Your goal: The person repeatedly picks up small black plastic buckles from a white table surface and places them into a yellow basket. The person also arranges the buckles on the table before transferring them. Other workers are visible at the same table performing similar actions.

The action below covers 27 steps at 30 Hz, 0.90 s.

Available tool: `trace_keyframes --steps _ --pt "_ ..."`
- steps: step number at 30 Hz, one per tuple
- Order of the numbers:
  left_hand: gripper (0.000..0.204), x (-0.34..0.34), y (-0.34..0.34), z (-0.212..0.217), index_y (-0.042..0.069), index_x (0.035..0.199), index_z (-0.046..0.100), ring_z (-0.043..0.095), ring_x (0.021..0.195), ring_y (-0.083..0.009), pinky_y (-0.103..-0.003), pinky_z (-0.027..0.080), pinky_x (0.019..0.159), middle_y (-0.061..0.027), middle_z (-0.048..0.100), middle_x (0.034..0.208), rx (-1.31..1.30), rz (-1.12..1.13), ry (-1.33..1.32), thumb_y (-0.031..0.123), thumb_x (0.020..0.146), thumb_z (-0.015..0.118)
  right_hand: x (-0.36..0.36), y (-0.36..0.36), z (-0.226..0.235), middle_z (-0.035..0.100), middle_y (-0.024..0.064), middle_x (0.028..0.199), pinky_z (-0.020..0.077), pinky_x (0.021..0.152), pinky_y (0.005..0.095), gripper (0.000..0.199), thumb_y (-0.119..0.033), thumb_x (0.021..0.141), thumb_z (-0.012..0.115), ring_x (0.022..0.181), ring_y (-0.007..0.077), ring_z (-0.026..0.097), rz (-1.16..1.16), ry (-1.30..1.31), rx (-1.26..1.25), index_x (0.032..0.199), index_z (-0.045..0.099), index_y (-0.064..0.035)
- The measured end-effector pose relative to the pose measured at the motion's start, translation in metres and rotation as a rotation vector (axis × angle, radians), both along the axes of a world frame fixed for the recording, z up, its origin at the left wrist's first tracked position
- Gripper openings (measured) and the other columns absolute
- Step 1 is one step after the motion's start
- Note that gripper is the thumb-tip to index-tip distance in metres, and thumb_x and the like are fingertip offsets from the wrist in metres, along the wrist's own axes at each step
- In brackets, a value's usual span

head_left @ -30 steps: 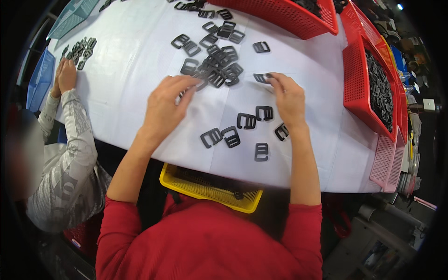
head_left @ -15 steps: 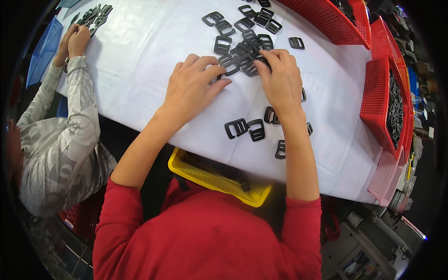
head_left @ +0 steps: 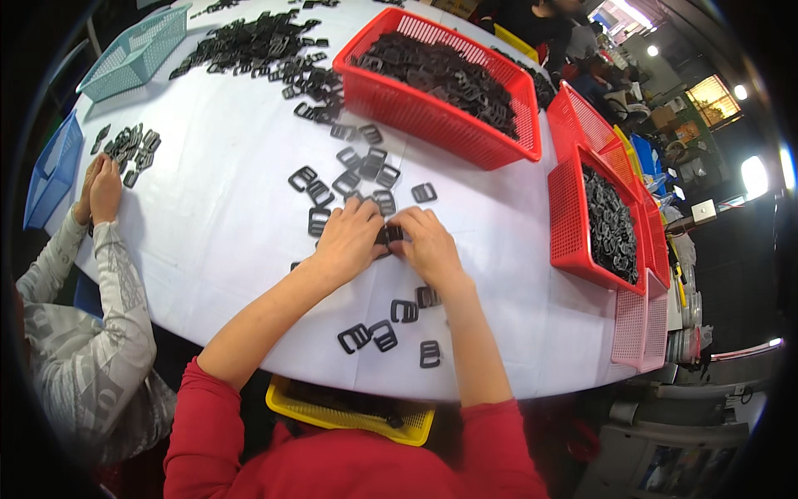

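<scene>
left hand (head_left: 349,241), right hand (head_left: 428,245): black buckle (head_left: 391,234) is pinched between both | risk: buckle slips into loose buckles (head_left: 357,179) nearby

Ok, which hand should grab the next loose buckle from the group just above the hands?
Probably the left hand: its fingertips lie right below the loose black buckles. The right hand sits further right, both meeting on a buckle.
</scene>
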<state>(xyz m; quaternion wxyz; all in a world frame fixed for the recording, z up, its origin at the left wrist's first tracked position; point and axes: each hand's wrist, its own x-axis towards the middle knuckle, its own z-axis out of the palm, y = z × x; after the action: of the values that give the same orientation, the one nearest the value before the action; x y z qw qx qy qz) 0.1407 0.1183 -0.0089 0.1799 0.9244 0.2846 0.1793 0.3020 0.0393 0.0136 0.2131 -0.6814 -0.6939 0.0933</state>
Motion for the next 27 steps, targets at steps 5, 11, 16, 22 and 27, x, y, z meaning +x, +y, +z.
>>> trace_keyframes --steps 5,11,16,22,27 --pt "0.033 0.002 0.004 0.011 0.007 0.098 0.063 0.052 0.107 -0.0287 -0.041 0.044 0.089 -0.0084 0.057 0.109 -0.129 -0.03 -0.059 0.013 0.07 0.079 0.0 -0.019 -0.002 0.069 0.0072 0.088 0.0497 0.071 0.0327 0.014 -0.004 0.079 0.07 0.078 0.0224 0.064 -0.163 0.421 0.027 0.093 0.068 -0.0041" --pt "0.014 -0.007 -0.002 0.014 0.006 0.088 0.064 0.061 0.074 -0.0296 -0.039 0.049 0.066 -0.0098 0.063 0.08 -0.162 -0.005 -0.353 0.011 0.079 0.073 0.027 -0.03 0.002 0.067 0.0014 0.074 0.045 0.06 0.0228 0.011 -0.008 0.085 0.071 0.064 0.0068 0.054 -0.345 0.829 -0.003 0.093 0.07 -0.0007" --pt "0.013 -0.002 -0.024 0.004 0.008 0.085 0.064 0.059 0.086 -0.0232 -0.036 0.046 0.074 -0.0042 0.063 0.088 0.18 -0.172 -0.154 0.018 0.082 0.072 0.036 -0.039 -0.005 0.068 0.0061 0.087 0.049 0.068 0.0324 0.015 -0.017 0.086 0.07 0.071 0.02 0.062 -0.405 0.223 0.086 0.093 0.073 -0.0042" --pt "0.023 -0.003 -0.042 0.009 0.01 0.083 0.064 0.058 0.086 -0.0203 -0.034 0.044 0.076 -0.0019 0.062 0.089 0.204 -0.259 -0.061 0.031 0.082 0.072 0.047 0.0 -0.015 0.067 0.0045 0.105 0.049 0.085 0.0377 0.017 -0.012 0.088 0.062 0.101 0.0264 0.06 -0.315 0.08 0.237 0.102 0.071 -0.0092" --pt "0.016 -0.006 -0.022 0.008 0.009 0.081 0.065 0.059 0.084 -0.0206 -0.035 0.044 0.074 -0.0016 0.064 0.087 0.213 -0.13 -0.125 0.024 0.085 0.07 0.066 0.024 -0.017 0.065 0.0025 0.12 0.0475 0.094 0.0385 0.028 -0.01 0.089 0.059 0.112 0.0265 0.058 -0.182 -0.127 0.111 0.116 0.068 -0.0117"
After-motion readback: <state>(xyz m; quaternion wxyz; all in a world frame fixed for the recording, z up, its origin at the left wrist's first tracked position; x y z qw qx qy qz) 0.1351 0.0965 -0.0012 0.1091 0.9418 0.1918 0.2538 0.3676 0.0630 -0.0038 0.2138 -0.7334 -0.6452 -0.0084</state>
